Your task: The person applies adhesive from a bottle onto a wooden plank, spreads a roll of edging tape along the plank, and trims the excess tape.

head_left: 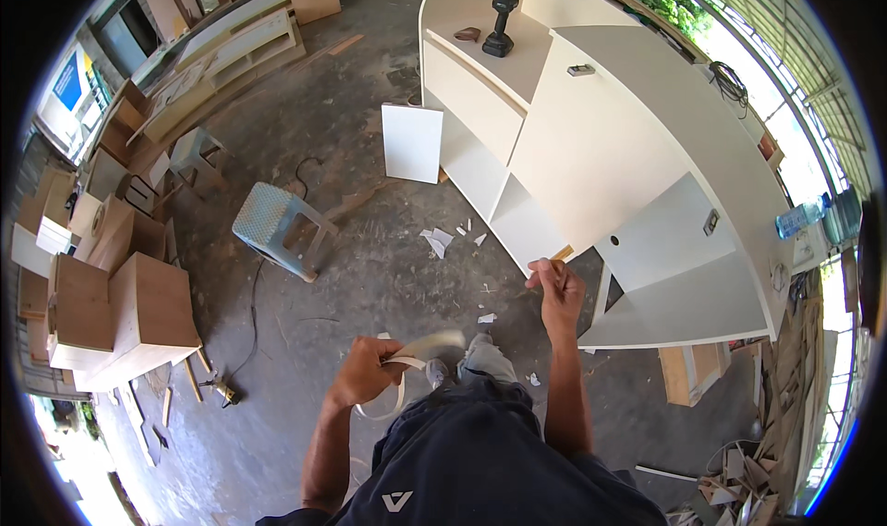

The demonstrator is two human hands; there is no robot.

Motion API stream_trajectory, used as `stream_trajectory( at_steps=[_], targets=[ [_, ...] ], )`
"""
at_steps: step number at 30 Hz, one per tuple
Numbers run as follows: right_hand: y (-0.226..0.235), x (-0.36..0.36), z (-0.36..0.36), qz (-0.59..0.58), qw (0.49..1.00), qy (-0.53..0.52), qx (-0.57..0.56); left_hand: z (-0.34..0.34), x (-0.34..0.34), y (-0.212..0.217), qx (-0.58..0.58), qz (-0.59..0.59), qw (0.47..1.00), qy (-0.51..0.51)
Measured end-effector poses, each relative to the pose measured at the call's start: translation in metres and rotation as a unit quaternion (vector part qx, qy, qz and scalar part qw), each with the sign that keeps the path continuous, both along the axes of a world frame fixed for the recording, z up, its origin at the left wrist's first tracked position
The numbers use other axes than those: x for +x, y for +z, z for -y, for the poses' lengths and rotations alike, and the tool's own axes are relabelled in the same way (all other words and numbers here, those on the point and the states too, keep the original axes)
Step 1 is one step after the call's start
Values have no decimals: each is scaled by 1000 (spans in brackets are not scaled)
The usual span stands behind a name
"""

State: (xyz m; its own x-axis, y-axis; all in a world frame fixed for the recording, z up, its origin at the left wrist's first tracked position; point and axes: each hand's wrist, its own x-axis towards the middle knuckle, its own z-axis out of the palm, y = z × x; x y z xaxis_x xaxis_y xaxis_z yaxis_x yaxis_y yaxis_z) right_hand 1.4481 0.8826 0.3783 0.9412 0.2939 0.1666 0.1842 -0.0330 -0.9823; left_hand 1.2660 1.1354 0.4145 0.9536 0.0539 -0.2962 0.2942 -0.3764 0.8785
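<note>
My left hand (364, 373) is closed around a pale, looped strip of edge banding (432, 343). One length of it sticks out to the right, blurred, and a loop hangs below the hand. My right hand (560, 293) is raised with its fingers curled together, in front of the lower edge of a large white curved cabinet (591, 147). Whatever those fingers may hold is too small to make out. The cabinet has open compartments, and a cordless drill (500, 29) stands on its far-left shelf beside a small brown object (467, 34).
A light-blue plastic stool (275, 223) stands left of centre, with a cable on the floor nearby. A white panel (412, 143) leans against the cabinet. White scraps (437, 240) litter the floor. Brown wooden boxes (148, 309) stand at left; offcuts (739, 484) are piled lower right.
</note>
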Motion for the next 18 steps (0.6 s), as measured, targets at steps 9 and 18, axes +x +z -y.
stream_trajectory(
  at_steps=[9,18],
  targets=[
    [-37,-3,-89,-119,940,183,261,-3,87,1,-59,27,996,62],
    [-30,86,-122,-165,955,95,225,-9,179,19,-7,-2,998,68]
  ],
)
